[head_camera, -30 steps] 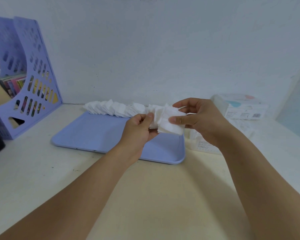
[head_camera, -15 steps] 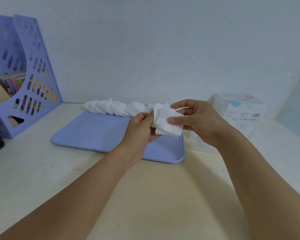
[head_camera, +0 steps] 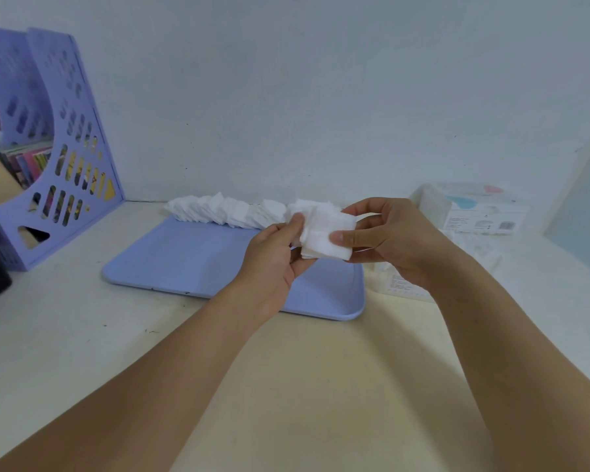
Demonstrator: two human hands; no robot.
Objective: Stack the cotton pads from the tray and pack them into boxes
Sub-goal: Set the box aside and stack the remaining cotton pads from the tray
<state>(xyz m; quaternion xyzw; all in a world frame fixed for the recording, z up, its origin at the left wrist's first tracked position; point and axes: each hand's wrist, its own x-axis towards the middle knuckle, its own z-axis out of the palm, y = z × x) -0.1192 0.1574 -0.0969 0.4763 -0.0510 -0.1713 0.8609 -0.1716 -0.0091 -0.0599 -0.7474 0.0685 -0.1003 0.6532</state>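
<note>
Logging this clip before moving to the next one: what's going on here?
A person is gathering cotton pads. Both hands hold a small stack of pads above the blue tray: the right hand pinches it with the thumb on the front, and the left hand grips its left edge. A row of loose pads still lies along the tray's far edge. The boxes sit to the right, by the wall; nothing is being packed yet.

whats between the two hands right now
A small stack of cotton pads, held above the tray: the left hand grips its left edge, the right hand pinches its right side. Head view.
</note>
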